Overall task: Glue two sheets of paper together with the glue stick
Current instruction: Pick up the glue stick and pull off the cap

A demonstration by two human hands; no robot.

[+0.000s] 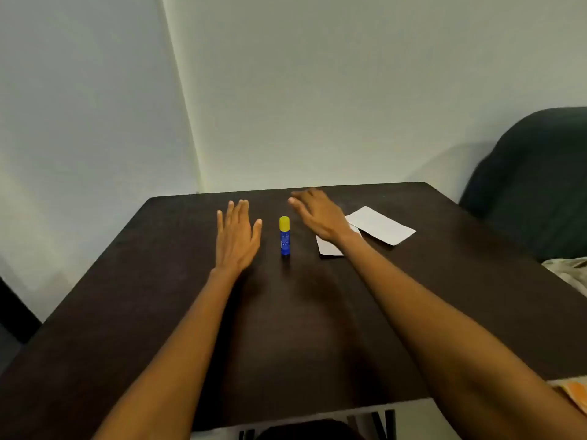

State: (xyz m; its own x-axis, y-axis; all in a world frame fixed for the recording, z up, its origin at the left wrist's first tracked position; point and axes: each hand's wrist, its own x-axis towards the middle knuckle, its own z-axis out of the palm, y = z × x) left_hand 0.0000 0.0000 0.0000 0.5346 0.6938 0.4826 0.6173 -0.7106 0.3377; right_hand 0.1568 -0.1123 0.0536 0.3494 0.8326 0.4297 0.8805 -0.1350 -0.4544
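Observation:
A blue glue stick with a yellow cap stands upright on the dark table. My left hand hovers just left of it, fingers straight and spread, holding nothing. Past the stick and to its right, my right hand reaches out with relaxed fingers and holds nothing. Two white sheets of paper lie to the right: one sheet is in full view, while the other sheet is partly hidden under my right wrist.
The table's far edge meets a pale wall. A dark cushioned seat stands at the right, with light fabric beside the table's right edge. An orange and white thing shows at the bottom right.

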